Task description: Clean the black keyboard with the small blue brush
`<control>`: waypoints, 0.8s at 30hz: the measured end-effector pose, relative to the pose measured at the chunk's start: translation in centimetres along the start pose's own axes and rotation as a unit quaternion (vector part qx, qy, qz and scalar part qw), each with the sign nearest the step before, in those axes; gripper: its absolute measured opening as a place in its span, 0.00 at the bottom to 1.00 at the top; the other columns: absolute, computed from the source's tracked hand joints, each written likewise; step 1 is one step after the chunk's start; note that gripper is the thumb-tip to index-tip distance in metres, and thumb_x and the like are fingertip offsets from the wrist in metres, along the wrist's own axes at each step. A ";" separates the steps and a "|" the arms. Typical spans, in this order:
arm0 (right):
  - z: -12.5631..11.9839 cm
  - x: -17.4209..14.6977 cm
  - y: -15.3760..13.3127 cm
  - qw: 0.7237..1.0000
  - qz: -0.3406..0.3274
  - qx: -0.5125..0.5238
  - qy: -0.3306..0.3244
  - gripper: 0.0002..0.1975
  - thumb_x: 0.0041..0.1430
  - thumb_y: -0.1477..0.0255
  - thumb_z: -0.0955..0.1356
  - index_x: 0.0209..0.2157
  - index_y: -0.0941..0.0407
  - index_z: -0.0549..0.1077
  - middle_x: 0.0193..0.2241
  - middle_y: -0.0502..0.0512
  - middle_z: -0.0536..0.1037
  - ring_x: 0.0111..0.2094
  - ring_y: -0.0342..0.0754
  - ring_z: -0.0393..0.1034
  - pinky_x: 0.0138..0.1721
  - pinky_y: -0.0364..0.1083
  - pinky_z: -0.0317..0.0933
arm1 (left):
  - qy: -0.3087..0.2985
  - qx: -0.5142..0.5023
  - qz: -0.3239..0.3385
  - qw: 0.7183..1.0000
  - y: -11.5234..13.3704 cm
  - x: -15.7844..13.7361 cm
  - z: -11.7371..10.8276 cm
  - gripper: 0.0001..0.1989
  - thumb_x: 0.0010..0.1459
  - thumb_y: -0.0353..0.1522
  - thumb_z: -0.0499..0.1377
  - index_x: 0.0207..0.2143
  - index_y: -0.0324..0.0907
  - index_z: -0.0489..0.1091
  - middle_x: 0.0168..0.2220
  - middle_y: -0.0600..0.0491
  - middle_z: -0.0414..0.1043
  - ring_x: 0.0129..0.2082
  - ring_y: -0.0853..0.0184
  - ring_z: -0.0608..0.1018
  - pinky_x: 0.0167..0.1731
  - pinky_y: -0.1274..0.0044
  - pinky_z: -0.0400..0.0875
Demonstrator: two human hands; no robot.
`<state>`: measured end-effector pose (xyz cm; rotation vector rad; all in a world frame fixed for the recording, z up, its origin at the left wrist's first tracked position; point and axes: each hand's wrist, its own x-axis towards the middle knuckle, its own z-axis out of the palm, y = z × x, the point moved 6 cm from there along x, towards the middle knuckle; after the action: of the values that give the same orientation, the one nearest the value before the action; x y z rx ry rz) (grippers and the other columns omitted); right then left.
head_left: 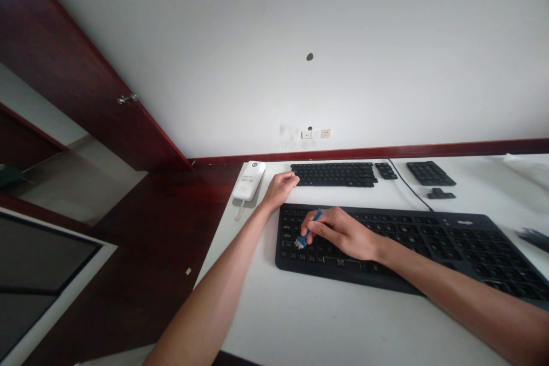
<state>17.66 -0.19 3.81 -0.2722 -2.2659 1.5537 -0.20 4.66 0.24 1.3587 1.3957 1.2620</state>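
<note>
Lining keyboard frame [300,267] — sockets [284,253] under brush [302,239]

A white device [249,180] with a pale strap [239,211] lies at the far left of a white bench [326,320], below wall sockets [326,134]. Nearby, a dark red door [72,57] with a metal handle [123,100] stands open over dark reddish flooring [141,274].

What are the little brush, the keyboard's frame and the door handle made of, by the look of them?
Brush: probably plastic, judging by its even blue colour; the pale bristles are too small to identify.
Keyboard frame: likely matte black plastic, with a smooth, dull, even surface.
Door handle: apparently polished metal, from its silvery glints.
</note>
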 end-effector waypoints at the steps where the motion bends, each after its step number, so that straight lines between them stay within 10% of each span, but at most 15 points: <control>1: -0.2 0.0 0.0 1.000 -0.004 0.001 0.013 0.23 0.76 0.58 0.61 0.39 0.58 0.80 0.37 0.57 0.83 0.39 0.49 0.78 0.45 0.47 0.68 | 0.000 0.000 0.000 1.000 0.0 0.0 0.0 0.18 0.59 0.42 0.59 0.23 0.42 0.58 0.22 0.60 0.51 0.22 0.74 0.56 0.24 0.77 0.49; 24: -0.6 -0.1 0.1 0.998 -0.007 -0.029 0.050 0.25 0.77 0.57 0.59 0.38 0.57 0.79 0.39 0.57 0.82 0.41 0.49 0.77 0.47 0.48 0.68 | 0.004 0.015 -0.003 1.000 0.1 0.0 0.0 0.17 0.59 0.41 0.58 0.23 0.42 0.58 0.21 0.60 0.53 0.22 0.74 0.57 0.25 0.77 0.50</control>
<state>18.00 0.28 3.92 -0.3408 -2.2346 1.4355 -0.24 4.63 0.30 1.3693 1.4278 1.2497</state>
